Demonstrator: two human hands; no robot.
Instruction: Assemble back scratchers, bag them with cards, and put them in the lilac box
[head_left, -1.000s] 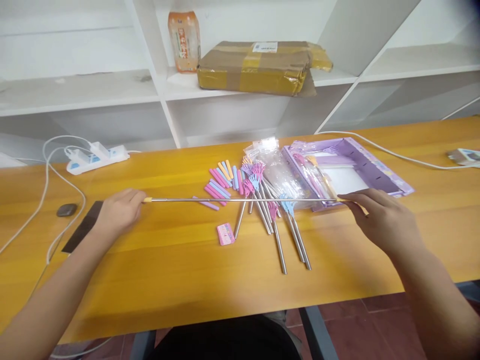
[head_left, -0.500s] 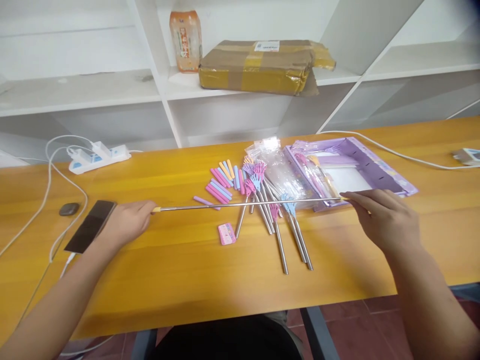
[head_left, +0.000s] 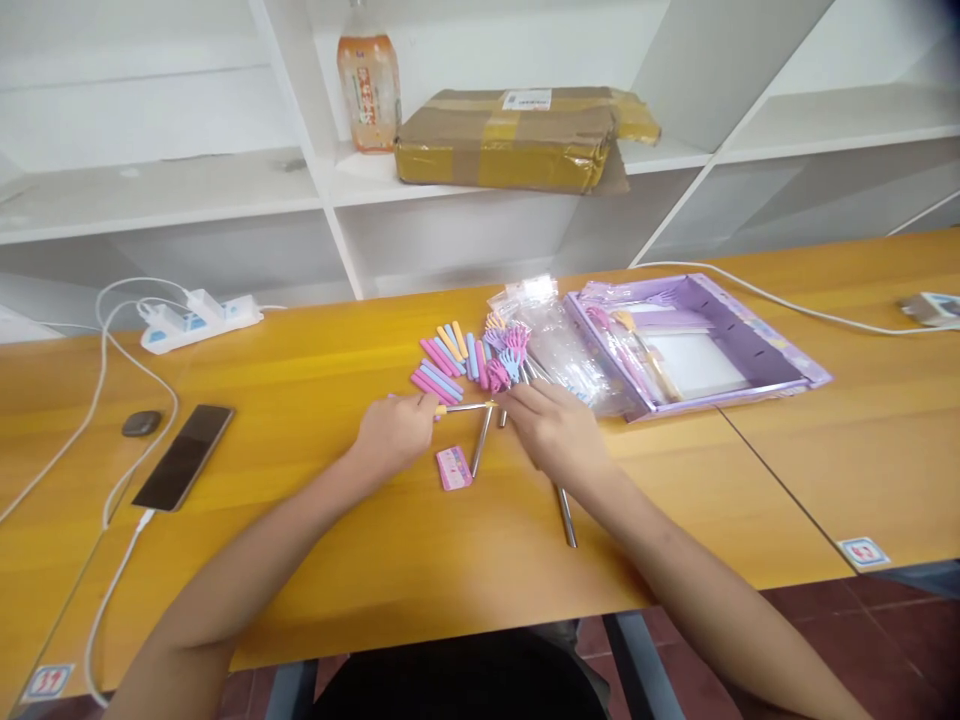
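Left hand [head_left: 396, 436] and right hand [head_left: 556, 428] pinch the thin yellow-ended silver metal rod [head_left: 466, 407], which may bend if pushed crookedly

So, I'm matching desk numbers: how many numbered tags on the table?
2. Left tag: near edge, left of the white cable. Right tag: near edge, by the seam. Others may be hidden.

White open shelving [head_left: 517, 235], yellow wooden tabletop [head_left: 337, 600] (seamed), reddish tiled floor [head_left: 870, 630].
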